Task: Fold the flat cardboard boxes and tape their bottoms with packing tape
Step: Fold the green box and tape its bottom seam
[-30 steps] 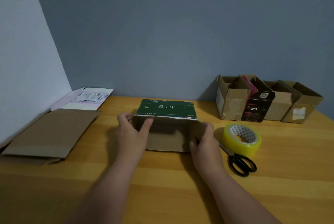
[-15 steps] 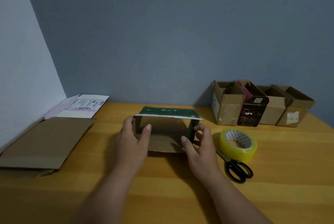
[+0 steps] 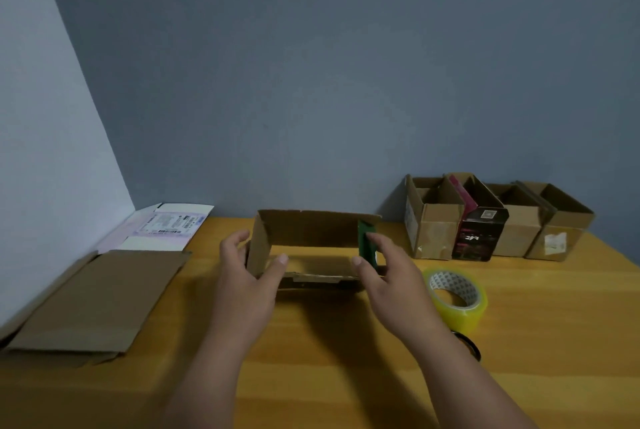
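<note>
A person's two bare forearms reached forward over a wooden table (image 3: pixel 329 359). The left hand (image 3: pixel 242 276) gripped the left wall of a green-printed cardboard box (image 3: pixel 311 238), thumb inside and fingers curled round the outside. The right hand (image 3: pixel 384 272) pinched the right wall, where the green print showed, thumb inside and fingers outside. The box lay mid-table, opened into a rectangular sleeve, and the tabletop seemed visible through it. Its flaps looked unfolded and no tape showed on it.

Just right of the right hand sat a roll of yellowish packing tape (image 3: pixel 457 300), with the black handle of a pair of scissors (image 3: pixel 469 347) nearer, mostly hidden by the arm.

At the left lay a flat brown box (image 3: pixel 97 300) on another flattened piece, and beyond them a flat white box with a shipping label (image 3: pixel 162 227), all apparently awaiting folding. Farthest right, against the wall, stood a row of four boxes (image 3: pixel 498 220), upright with tops open, probably finished. By that count, roughly half the work remained.
</note>
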